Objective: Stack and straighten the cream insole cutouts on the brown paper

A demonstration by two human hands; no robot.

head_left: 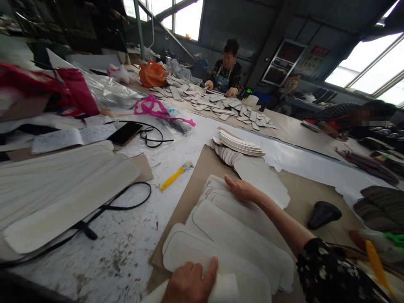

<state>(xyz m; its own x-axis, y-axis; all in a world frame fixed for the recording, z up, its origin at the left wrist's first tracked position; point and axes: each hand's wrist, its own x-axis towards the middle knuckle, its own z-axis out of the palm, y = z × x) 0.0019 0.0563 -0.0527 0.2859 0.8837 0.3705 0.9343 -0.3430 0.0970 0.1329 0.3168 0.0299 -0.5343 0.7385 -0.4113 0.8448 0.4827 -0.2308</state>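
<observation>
**Mia:** What are the hands doing?

**Ben:** The left hand (189, 284) is at the bottom. It grips the near end of a white pad piece (202, 252), thumb on top. The right hand (241, 188) lies flat and loose, fingers out, on the far end of the row of white pad pieces (233, 223). It grips nothing.

**Mia:** What do the pieces look like?

**Ben:** They are long and flat with round corners. They look soft, a bit like felt. They lie one over the next, like fallen cards, on a brown cardboard sheet (303, 198). The sheet lies on the white surface (132, 248), which has scratches and dark spots.

**Mia:** What else is near?

**Ben:** Behind the right hand is a stack of thin white curved pieces (241, 145). Left of the cardboard lies a small brush with a yellow handle (175, 176). A smooth black lump (323, 213) sits on the cardboard to the right. Far left are bigger white pads (63, 189), and a black cord (126, 202) curls beside them.

**Mia:** Any words to read?

**Ben:** An open notebook (72, 136) has writing, but it is too small to read. A dark phone (125, 133) lies next to it. A poster on the far wall is blurry too.

**Mia:** Is anyone else there?

**Ben:** Yes. A person (227, 75) sits at the far end with many small white pieces spread out.
</observation>
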